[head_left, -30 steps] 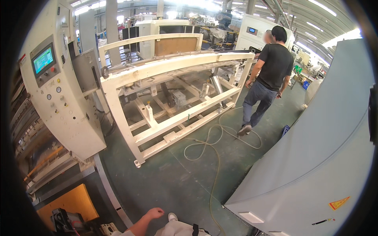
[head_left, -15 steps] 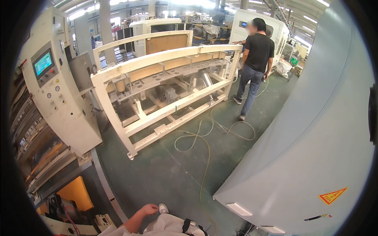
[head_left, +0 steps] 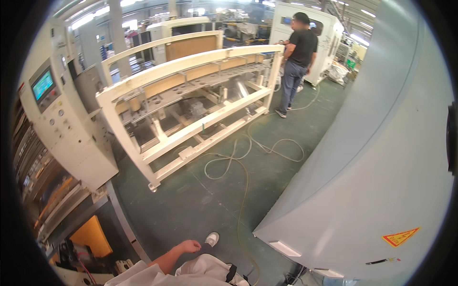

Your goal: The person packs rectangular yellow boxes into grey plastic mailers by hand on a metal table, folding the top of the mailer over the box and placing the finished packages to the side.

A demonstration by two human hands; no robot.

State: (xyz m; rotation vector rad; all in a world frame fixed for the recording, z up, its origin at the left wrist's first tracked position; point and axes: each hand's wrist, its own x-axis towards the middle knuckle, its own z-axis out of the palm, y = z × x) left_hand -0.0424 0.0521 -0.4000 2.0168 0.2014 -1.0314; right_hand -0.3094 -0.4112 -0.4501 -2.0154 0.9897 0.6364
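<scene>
My left hand [head_left: 191, 246] hangs low in front of me, above the green floor and next to my shoe [head_left: 212, 239]. Its fingers are curled in loosely, and nothing shows in them. The bare forearm comes out of a light sleeve at the lower edge. My right hand is out of the picture. Nothing is being touched by the left hand; the yellow plate [head_left: 93, 237] of a machine stands off to its left.
A cream metal frame [head_left: 167, 148] stands ahead. Hoses [head_left: 243, 190] loop across the floor. At left is a control cabinet [head_left: 67, 128] with a screen; at right, a big grey cabinet [head_left: 343, 205] with a warning sticker. A person [head_left: 298, 57] stands by the frame's far end.
The person at the far end has walked farther off and now has a hand at the frame's corner. My view has shifted forward, and my left hand and shoe sit slightly farther right.
</scene>
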